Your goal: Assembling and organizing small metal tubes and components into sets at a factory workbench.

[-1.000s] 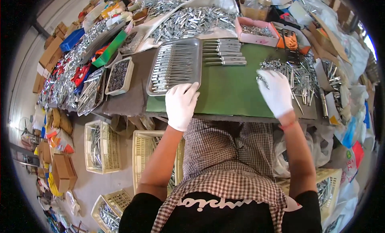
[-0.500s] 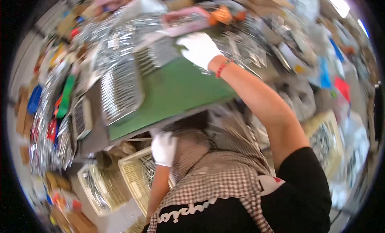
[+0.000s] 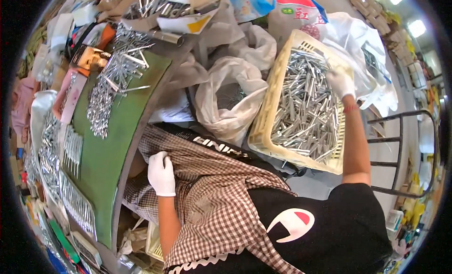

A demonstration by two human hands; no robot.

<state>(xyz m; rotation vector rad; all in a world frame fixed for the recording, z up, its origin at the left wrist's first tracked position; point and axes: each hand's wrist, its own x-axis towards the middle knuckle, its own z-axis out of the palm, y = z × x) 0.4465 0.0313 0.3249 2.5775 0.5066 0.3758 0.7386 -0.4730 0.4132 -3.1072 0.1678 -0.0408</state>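
Observation:
Far over to the right, my right hand (image 3: 340, 83) in a white glove is at the inner right side of a cream plastic crate (image 3: 263, 116). Its fingertips touch or hover just over the heap of short silvery metal pieces (image 3: 303, 104) filling the crate. Blur hides whether those fingers hold anything. My left hand (image 3: 161, 175), gloved too, lies on the checked apron (image 3: 216, 203) over my lap, fingers loosely extended and nothing visible in them. Left of it is a green-topped table (image 3: 110, 165) bearing a pile of loose metal pieces (image 3: 101, 106).
A tray of metal pieces in rows (image 3: 77, 205) lies along the table's left side, below a pink box (image 3: 70, 97). An open white sack (image 3: 212, 102) stands between table and crate. A dark metal frame (image 3: 400, 154) is at the right.
My view has swung right, away from the table. My right hand has left the tabletop for the crate of metal pieces. My left hand stays low, now on the apron.

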